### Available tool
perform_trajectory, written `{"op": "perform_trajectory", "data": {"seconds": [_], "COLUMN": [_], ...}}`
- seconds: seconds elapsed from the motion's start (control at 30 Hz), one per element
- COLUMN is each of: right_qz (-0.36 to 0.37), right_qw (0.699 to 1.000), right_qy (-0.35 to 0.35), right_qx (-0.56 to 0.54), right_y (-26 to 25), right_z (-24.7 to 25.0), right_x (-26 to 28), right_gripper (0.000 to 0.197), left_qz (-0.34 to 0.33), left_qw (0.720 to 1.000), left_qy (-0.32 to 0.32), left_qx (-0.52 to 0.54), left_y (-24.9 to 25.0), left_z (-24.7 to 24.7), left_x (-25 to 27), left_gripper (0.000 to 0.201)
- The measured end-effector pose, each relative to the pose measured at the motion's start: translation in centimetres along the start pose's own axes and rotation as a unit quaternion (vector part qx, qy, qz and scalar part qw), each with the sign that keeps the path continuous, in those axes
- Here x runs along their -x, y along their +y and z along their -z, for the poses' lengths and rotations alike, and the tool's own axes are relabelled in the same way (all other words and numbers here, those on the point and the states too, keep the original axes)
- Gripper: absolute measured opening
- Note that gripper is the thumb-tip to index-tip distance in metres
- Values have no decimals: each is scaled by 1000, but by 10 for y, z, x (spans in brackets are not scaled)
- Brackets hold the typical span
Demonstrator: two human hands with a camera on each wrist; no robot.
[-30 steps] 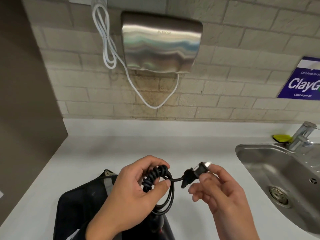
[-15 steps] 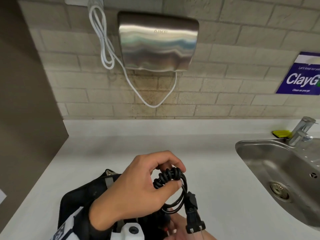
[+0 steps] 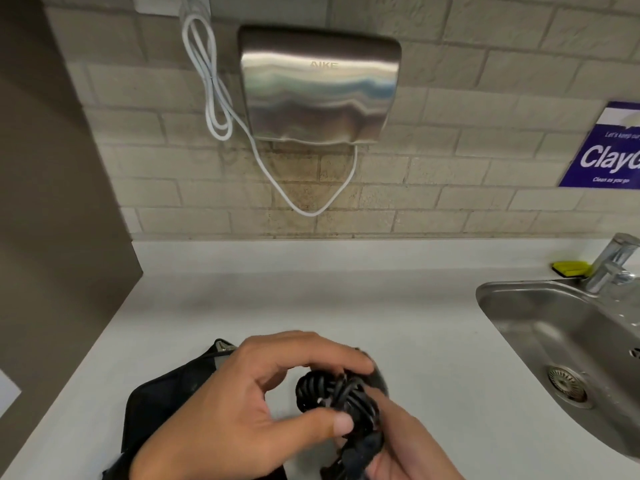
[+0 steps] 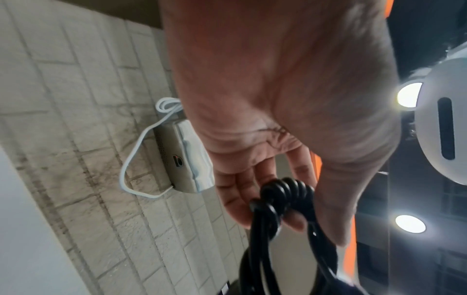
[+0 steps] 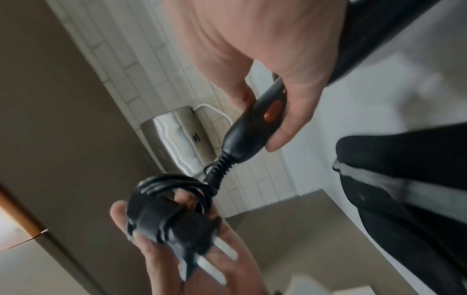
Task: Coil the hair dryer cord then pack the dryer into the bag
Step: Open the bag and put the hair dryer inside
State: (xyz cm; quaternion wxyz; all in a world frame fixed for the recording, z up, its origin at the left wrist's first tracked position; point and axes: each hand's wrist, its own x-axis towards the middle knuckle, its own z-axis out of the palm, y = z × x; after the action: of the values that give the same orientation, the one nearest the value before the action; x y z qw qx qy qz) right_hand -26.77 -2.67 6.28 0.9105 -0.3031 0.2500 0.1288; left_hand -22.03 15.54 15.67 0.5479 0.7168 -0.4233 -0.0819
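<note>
The black cord (image 3: 322,389) is wound into a tight bundle, and my left hand (image 3: 351,393) pinches it between thumb and fingers above the counter. In the left wrist view the coil (image 4: 285,193) lies across the fingertips of the left hand (image 4: 278,209). The plug (image 5: 192,249) sticks out of the bundle by that palm. My right hand (image 5: 265,117) grips the black dryer handle (image 5: 242,139) with its orange switch, just below and right of the bundle. The dryer's body is hidden. The black bag (image 3: 162,407) lies on the counter under my left forearm.
A steel sink (image 3: 519,306) with a tap (image 3: 609,268) and a yellow sponge (image 3: 571,268) is at the right. On the brick wall hang a steel hand dryer (image 3: 318,88) and its white cable (image 3: 214,81). A brown partition (image 3: 52,202) closes the left side.
My right hand let go of the plug and dropped below the bundle to the dryer handle. My left hand shifted right and lower with the coiled cord, the plug now tucked against it.
</note>
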Motion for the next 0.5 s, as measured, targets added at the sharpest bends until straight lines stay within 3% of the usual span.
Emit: {"op": "perform_trajectory", "data": {"seconds": [0.07, 0.13, 0.23, 0.33, 0.4, 0.5], "right_qz": [26, 78, 139, 171, 177, 185], "right_qw": [999, 996, 989, 982, 980, 977], "right_qy": [-2, 26, 6, -17, -20, 6], "right_qx": [-37, -44, -46, -73, -92, -107], "right_y": [-7, -15, -31, -39, -42, -43], "right_z": [6, 8, 14, 22, 25, 30], "right_x": [-5, -8, -9, -9, -9, -10], "right_gripper": [53, 57, 39, 42, 41, 15], "left_qz": [18, 47, 90, 129, 120, 141], "left_qw": [1000, 998, 992, 988, 987, 963], "left_qy": [-8, -33, -78, -85, -92, -118], "left_qx": [7, 17, 32, 5, -58, -195], "left_y": [-3, -6, -14, -29, -48, -85], "left_z": [3, 4, 3, 2, 7, 24], "left_x": [7, 13, 19, 26, 31, 43], "left_gripper": [43, 47, 50, 59, 64, 72]}}
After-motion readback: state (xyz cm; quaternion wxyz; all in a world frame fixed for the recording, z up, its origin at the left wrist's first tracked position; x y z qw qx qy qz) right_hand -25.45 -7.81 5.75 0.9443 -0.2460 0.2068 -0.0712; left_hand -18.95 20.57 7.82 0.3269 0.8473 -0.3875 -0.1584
